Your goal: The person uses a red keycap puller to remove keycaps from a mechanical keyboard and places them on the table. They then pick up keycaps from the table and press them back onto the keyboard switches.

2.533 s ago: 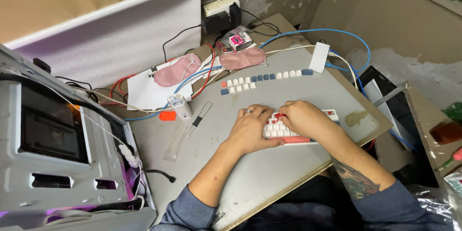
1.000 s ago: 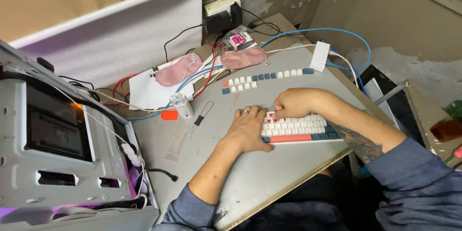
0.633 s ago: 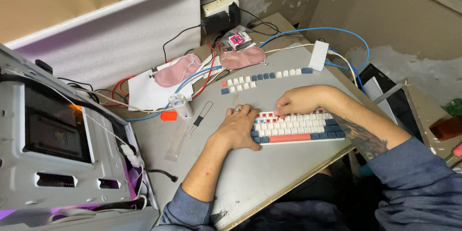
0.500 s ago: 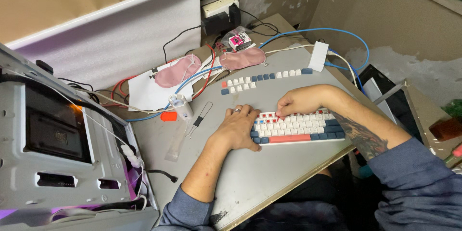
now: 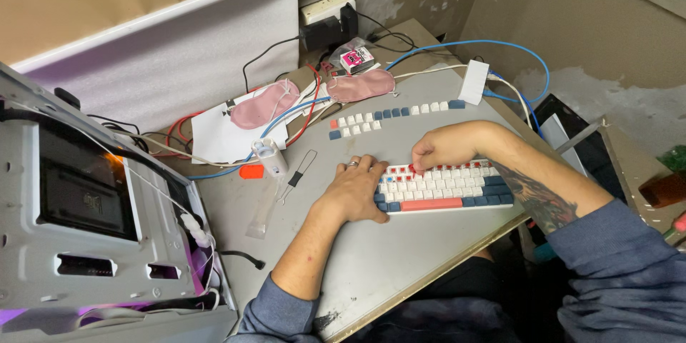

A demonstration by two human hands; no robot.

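Observation:
A keyboard (image 5: 450, 187) with white, blue and red keycaps lies on the grey table (image 5: 400, 264). My left hand (image 5: 354, 189) lies over its left end, fingers on top and thumb along the front edge, holding it down. My right hand (image 5: 439, 148) is curled over the top row near the left, with its fingertips pinched on a small keycap (image 5: 414, 169). Two rows of loose keycaps (image 5: 386, 118) lie on the table behind the keyboard.
A wire keycap puller (image 5: 296, 175), a small white container (image 5: 271, 157) and an orange tab (image 5: 251, 171) lie left of my hands. Two pink eye masks (image 5: 264, 103), cables and a white adapter (image 5: 473, 82) sit at the back. An open computer case (image 5: 93, 207) stands at left.
My right hand has come off the middle of the keyboard and gone to its top row. My left hand has slid slightly left onto the keyboard's end.

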